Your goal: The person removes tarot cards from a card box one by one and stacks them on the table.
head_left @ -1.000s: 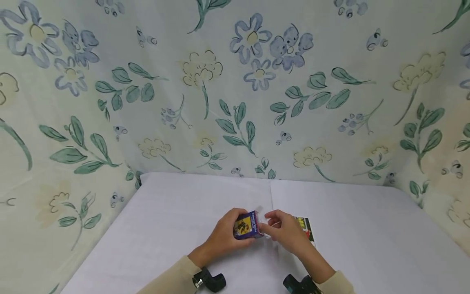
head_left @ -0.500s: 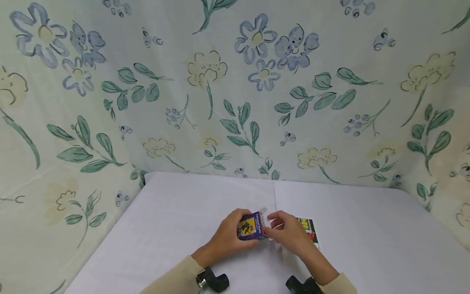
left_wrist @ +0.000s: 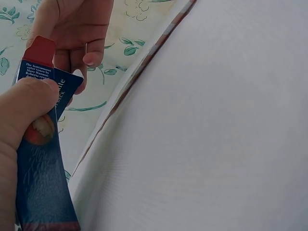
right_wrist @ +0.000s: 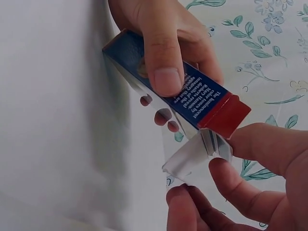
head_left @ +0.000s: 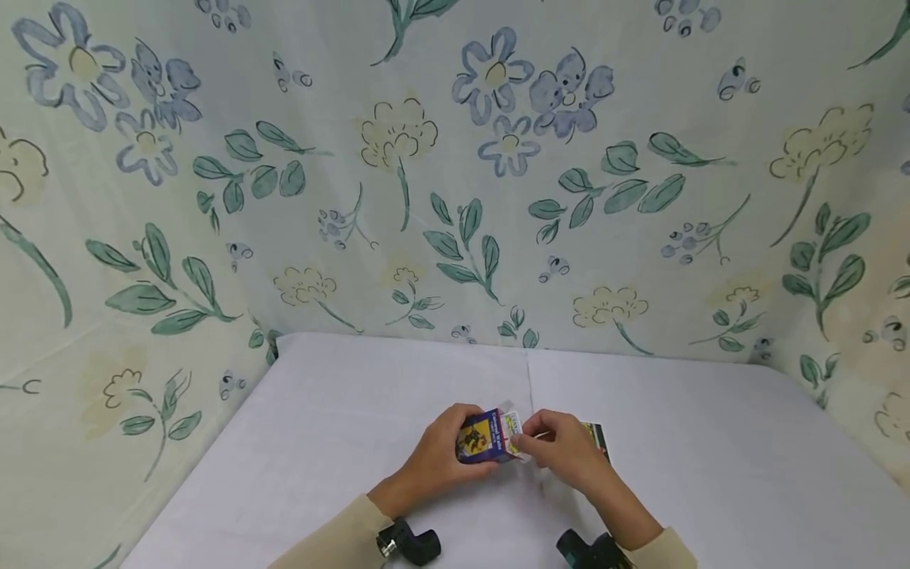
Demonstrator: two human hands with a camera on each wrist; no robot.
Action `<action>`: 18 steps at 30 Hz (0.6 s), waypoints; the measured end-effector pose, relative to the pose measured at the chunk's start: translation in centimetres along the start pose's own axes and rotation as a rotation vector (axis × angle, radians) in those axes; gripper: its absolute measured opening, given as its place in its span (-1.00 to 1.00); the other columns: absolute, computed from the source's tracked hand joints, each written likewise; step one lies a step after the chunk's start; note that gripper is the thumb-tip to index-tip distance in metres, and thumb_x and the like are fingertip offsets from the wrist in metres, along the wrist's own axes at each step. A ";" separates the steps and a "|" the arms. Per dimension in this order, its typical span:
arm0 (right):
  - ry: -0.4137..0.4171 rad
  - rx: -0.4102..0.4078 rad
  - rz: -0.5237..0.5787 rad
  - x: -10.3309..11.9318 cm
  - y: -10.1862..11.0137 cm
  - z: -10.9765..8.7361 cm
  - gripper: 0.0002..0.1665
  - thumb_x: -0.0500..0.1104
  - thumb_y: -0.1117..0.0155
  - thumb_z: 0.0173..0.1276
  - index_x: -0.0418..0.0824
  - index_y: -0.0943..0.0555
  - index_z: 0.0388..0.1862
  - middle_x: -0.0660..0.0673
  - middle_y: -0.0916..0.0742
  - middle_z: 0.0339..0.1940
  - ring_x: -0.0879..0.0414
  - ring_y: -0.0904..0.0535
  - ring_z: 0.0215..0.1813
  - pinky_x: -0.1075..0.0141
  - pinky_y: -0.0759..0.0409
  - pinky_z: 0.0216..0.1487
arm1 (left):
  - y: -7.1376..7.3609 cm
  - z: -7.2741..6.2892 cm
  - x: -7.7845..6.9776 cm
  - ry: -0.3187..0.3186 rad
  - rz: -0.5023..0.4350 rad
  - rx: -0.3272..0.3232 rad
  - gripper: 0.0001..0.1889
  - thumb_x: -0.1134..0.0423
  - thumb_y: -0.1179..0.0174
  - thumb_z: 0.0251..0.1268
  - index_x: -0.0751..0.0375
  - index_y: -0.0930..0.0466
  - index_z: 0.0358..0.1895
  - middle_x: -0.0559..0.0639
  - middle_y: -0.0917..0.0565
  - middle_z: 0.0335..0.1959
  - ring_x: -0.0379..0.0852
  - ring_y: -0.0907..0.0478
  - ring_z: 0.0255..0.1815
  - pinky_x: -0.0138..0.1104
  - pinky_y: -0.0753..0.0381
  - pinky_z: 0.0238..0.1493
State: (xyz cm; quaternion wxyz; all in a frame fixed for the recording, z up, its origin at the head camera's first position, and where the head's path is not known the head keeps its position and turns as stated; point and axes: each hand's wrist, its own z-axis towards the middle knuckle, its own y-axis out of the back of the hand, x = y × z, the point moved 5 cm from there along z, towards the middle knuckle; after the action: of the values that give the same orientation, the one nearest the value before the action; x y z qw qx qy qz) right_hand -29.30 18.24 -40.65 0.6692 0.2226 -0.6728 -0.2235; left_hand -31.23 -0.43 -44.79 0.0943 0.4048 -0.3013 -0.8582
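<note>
My left hand (head_left: 435, 452) grips a small blue card box (head_left: 475, 439) with a yellow picture panel, its thumb lying along the printed side in the left wrist view. A red end flap (right_wrist: 225, 115) stands folded out, and a pale, see-through flap (right_wrist: 185, 156) sticks out below it. At the box's opened end my right hand (head_left: 567, 449) pinches the end of the deck of cards (head_left: 511, 427), which shows there as a pale, coloured face. How far the cards reach inside is hidden by the box.
Behind my right hand lies a flat printed item (head_left: 598, 439) in black, yellow and red, mostly covered. A white cloth (head_left: 341, 411) covers the table, with a crease near the middle. Floral fabric (head_left: 426, 158) hangs behind and at the sides.
The right fingers have closed in at the box's opened end, where a pale, coloured face now shows. More of the flat item behind has become covered by the right hand.
</note>
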 end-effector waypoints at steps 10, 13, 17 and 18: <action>-0.028 0.028 -0.009 0.0 0.7 0.1 -0.84 -0.12 -0.39 0.22 -0.20 -0.67 -0.34 -0.04 -0.67 -0.43 0.10 -0.53 -0.45 0.27 -0.54 -0.40 | -0.2 0.0 0.3 0.016 0.033 -0.001 -0.22 -0.15 -0.40 0.03 0.17 -0.32 0.25 -0.14 -0.50 0.07 -0.27 -0.44 -0.01 -0.34 -0.51 0.03; -0.027 0.023 -0.005 -0.1 0.9 0.1 -0.83 -0.12 -0.38 0.22 -0.21 -0.68 -0.33 -0.05 -0.68 -0.42 0.09 -0.54 -0.44 0.25 -0.57 -0.37 | -0.2 0.0 0.3 0.019 0.038 -0.006 -0.23 -0.11 -0.43 0.01 0.16 -0.32 0.25 -0.14 -0.50 0.07 -0.27 -0.44 -0.01 -0.34 -0.52 0.03; -0.025 0.015 -0.006 -0.1 1.3 0.1 -0.81 -0.10 -0.38 0.22 -0.22 -0.68 -0.32 -0.04 -0.69 -0.41 0.09 -0.56 -0.44 0.25 -0.60 -0.35 | -0.2 0.1 0.3 0.018 0.033 -0.012 -0.24 -0.05 -0.46 -0.01 0.15 -0.33 0.24 -0.14 -0.51 0.07 -0.27 -0.44 -0.02 -0.33 -0.52 0.02; -0.026 0.013 -0.006 -0.1 1.5 0.1 -0.81 -0.10 -0.38 0.23 -0.22 -0.68 -0.32 -0.04 -0.69 -0.41 0.08 -0.56 -0.44 0.25 -0.60 -0.34 | -0.2 0.1 0.3 0.020 0.033 -0.012 -0.24 -0.05 -0.47 -0.02 0.14 -0.33 0.24 -0.14 -0.51 0.07 -0.27 -0.44 -0.01 -0.33 -0.52 0.02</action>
State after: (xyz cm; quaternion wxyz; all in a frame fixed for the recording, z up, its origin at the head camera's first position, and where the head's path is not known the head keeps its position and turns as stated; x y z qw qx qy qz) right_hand -29.40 19.49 -39.90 0.6582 0.2261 -0.6822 -0.2243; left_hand -31.48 -0.33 -45.02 0.1139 0.4077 -0.3018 -0.8542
